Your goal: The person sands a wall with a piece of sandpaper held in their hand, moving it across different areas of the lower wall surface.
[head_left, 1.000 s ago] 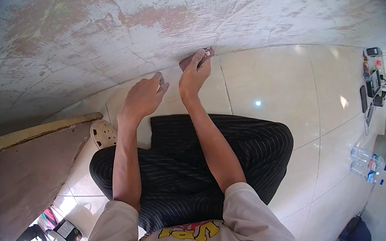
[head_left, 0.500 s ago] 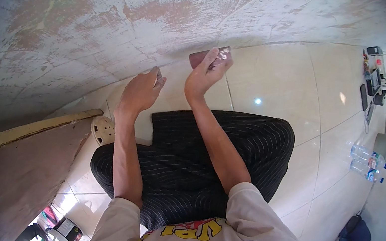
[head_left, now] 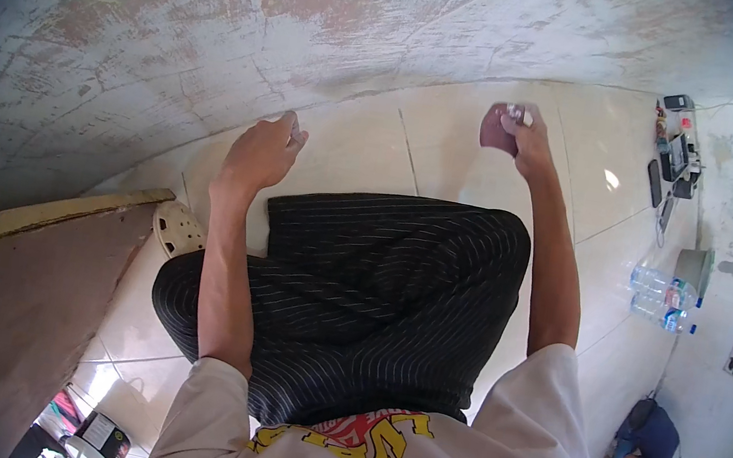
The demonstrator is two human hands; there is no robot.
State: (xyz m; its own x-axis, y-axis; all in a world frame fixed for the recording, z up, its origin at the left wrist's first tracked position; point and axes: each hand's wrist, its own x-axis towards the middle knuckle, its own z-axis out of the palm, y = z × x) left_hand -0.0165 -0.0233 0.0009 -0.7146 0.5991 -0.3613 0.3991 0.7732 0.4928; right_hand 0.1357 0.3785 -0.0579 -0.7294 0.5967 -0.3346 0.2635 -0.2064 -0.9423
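My right hand [head_left: 530, 140] is out over the tiles, to the right of my knees, pinching a reddish-brown piece of sandpaper [head_left: 496, 131]. Its fingertips look whitish, and the hand is slightly smeared by motion. By the foot of the wall, my left hand [head_left: 258, 154] is closed, with something small and greyish at its fingertips that I cannot make out. Ahead of both hands rises the wall [head_left: 342, 19], whitish with patchy brown, scraped areas and cracks. My legs, in dark striped cloth, are folded on the floor below my hands.
Glossy cream tiles [head_left: 444, 160] cover the floor. A beige clog [head_left: 177, 230] lies beside a brown panel [head_left: 23, 280] at left. Plastic bottles [head_left: 662, 300] and small devices [head_left: 678, 158] are at right. Another person [head_left: 652, 437] crouches at far right; a bucket [head_left: 101, 441] stands lower left.
My right hand has swung to the right with the sandpaper, away from the wall's foot and over the tiles. My left hand stays near the wall. The whole view has shifted slightly.
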